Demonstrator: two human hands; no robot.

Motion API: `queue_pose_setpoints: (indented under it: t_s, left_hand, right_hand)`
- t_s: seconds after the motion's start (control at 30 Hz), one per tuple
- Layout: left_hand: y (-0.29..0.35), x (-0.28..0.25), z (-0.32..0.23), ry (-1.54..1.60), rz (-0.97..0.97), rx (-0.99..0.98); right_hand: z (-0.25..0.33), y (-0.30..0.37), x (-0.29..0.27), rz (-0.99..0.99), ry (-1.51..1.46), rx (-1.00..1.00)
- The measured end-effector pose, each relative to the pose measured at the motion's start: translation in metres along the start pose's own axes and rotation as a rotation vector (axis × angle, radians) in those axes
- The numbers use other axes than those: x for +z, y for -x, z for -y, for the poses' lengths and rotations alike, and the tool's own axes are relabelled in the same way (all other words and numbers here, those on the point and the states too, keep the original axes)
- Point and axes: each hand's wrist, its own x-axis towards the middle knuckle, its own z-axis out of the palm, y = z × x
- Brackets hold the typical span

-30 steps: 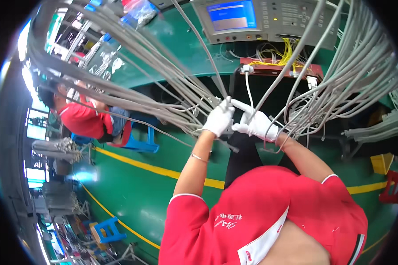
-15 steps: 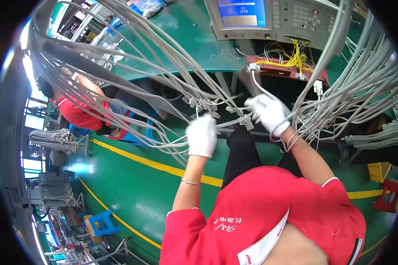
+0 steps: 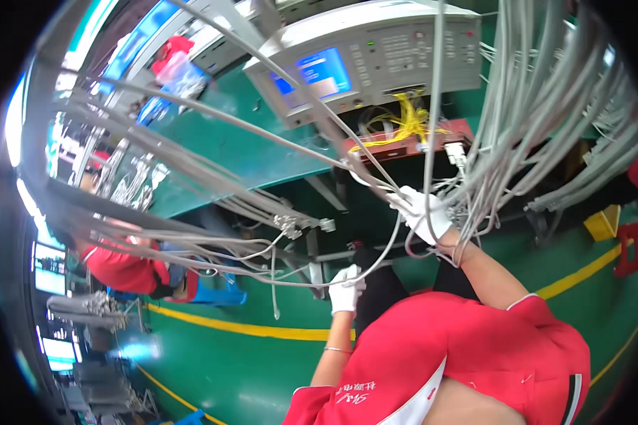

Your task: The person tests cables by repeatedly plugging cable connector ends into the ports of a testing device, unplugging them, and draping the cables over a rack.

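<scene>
Pinching long, grey, round cables (image 3: 262,134) that slant up-leftward past the red rectangular box (image 3: 391,151), the nearer white-gloved right hand (image 3: 424,214) sits just below that box; the white-gloved left hand (image 3: 345,289) lies curled farther below-left, its hold impossible to tell.

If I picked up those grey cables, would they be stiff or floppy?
The grey cables would probably flop, since they hang in loose curves. They may be slightly springy, bending in wide arcs. They'd likely tangle: many crowd together by the right hand.
</scene>
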Motion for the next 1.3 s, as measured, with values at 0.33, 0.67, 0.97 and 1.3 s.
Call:
queue_pose_setpoints:
  t_s: [0.33,0.67,0.97,1.3]
  left_hand:
    - [0.026,0.032,-0.019,-0.133,0.527,-0.318]
    - [-0.088,0.064,-0.047,0.577,0.388,0.017]
    - [-0.009,0.109,-0.087,0.263,0.103,0.291]
    - [-0.050,0.100,-0.153,0.360,-0.010,0.278]
  right_hand:
    - [-0.008,0.010,0.003,0.083,0.126,-0.124]
    - [0.014,0.047,0.000,0.759,-0.987,0.385]
    - [0.003,0.012,0.031,0.298,-0.970,0.380]
    - [0.011,-0.021,-0.036,-0.508,-0.225,-0.083]
